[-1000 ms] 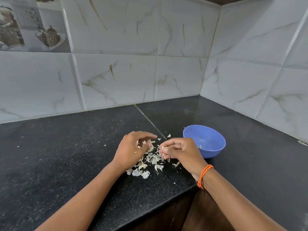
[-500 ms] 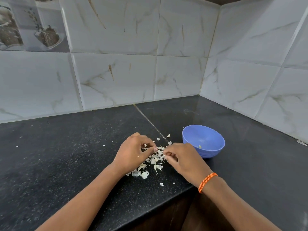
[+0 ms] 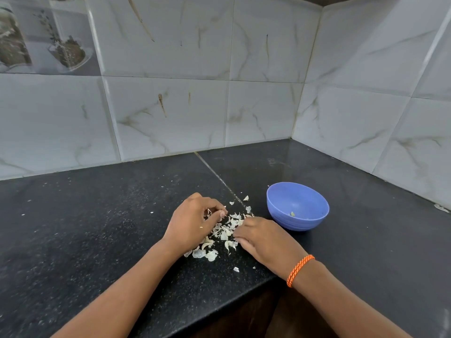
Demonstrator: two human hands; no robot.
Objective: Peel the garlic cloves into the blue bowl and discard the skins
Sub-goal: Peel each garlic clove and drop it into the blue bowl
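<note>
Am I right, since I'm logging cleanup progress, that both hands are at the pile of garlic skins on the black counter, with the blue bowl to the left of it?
Not quite. The head view shows the blue bowl to the right of the garlic skins, beside the right hand. The left hand and black counter are as stated.

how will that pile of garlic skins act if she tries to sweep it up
The garlic skins look thin, curled and papery, so probably very light and floppy. They already lie scattered on the black counter, so a push likely spreads some rather than moving them together.
</note>
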